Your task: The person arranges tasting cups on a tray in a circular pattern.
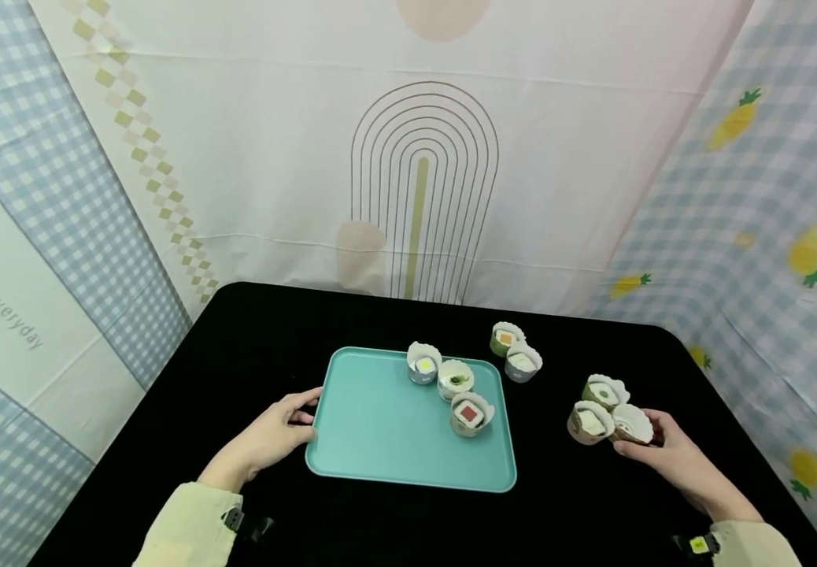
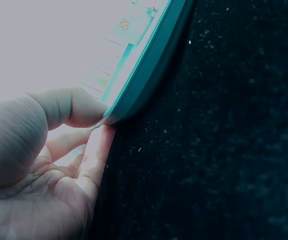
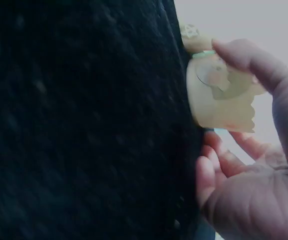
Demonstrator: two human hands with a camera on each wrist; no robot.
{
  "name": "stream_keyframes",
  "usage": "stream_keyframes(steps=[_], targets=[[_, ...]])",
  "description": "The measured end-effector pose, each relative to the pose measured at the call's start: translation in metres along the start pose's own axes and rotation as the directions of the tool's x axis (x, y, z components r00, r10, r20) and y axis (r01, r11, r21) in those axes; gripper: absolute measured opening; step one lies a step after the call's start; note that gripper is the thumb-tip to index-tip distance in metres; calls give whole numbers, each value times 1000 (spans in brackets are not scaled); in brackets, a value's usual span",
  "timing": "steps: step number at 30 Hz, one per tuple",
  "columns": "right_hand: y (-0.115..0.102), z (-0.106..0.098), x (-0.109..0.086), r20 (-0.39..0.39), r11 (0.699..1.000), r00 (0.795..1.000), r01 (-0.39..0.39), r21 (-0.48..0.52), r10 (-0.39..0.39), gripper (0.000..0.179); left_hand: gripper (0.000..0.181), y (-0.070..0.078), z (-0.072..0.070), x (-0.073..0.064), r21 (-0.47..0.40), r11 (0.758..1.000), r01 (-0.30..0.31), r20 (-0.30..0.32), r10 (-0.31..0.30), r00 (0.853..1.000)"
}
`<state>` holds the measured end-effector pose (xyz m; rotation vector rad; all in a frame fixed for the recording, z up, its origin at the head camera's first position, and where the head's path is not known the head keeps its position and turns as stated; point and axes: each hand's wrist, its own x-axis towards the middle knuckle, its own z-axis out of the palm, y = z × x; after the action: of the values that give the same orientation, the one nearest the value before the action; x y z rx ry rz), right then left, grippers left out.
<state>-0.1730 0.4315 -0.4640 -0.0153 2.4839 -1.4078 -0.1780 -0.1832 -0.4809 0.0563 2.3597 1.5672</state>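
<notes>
My left hand (image 1: 277, 433) pinches the left rim of a teal rectangular tray (image 1: 380, 425); the left wrist view shows the thumb (image 2: 84, 107) and fingertips meeting at the tray's edge (image 2: 144, 75). Over on the right, my right hand (image 1: 674, 453) holds a cupcake (image 1: 631, 425) in a scalloped paper cup, its thumb on one side and fingers on the other. That pale cup (image 3: 223, 97) bears a printed cartoon figure. Close beside it stand a green-cupped cupcake (image 1: 604, 391) and a brown-cupped one (image 1: 590, 423).
Three cupcakes sit toward the tray's right side: one with a yellow mark (image 1: 423, 365), one with green topping (image 1: 456, 379) and one with a red square (image 1: 469, 414). Beyond the tray's back right corner, an orange-topped cupcake (image 1: 506, 339) touches a white-topped one (image 1: 523, 363) on the black table (image 1: 274, 331).
</notes>
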Motion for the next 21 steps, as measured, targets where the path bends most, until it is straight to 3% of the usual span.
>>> stream_keyframes(steps=[13,21], targets=[[11,3,3,23,998,998,-60,9,60,73,68,-1,4,2,12,1000,3,-16,-3,1000],[9,0,6,43,999,998,-37,1,37,72,68,-1,3,1,18,1000,2,-19,-1,1000]])
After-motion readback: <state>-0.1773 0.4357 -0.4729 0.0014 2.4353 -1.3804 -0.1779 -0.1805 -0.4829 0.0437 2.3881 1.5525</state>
